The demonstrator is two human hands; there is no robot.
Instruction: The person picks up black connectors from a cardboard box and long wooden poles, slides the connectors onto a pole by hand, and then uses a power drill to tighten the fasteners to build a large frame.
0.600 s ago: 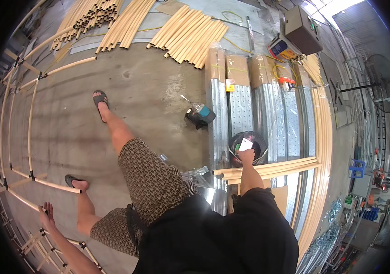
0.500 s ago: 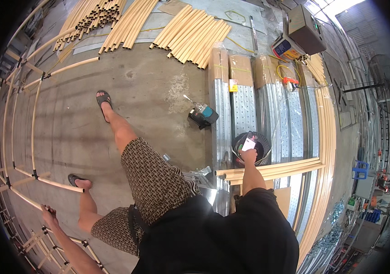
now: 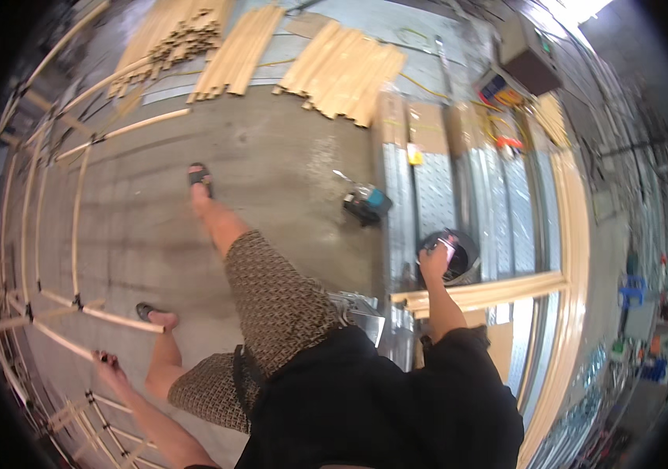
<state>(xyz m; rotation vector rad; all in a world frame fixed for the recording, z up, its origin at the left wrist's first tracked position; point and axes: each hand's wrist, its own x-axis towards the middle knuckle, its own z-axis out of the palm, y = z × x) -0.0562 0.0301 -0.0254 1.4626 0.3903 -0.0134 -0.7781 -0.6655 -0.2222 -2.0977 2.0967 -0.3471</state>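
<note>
My left hand (image 3: 112, 367) is closed at the near end of a tan pipe (image 3: 64, 341), part of a standing frame of tan pipes and black joints. Something dark shows at its fingers, too small to name. My right hand (image 3: 432, 264) pinches a small packet with a white label (image 3: 449, 246), tilted and blurred. It is over a round black bucket (image 3: 468, 256) that rests on the metal planks (image 3: 435, 191). What lies inside the bucket cannot be made out.
A teal and black cordless drill (image 3: 367, 204) lies on the concrete floor (image 3: 287, 156). Loose tan pipes (image 3: 342, 70) lie in piles at the back. More tan pipes (image 3: 490, 291) cross the planks beside my right forearm. A blue stool (image 3: 632, 291) stands at the right.
The whole view has shifted slightly right and is blurrier. The packet in my right hand has turned and tilted over the bucket. My left hand stays at the pipe end.
</note>
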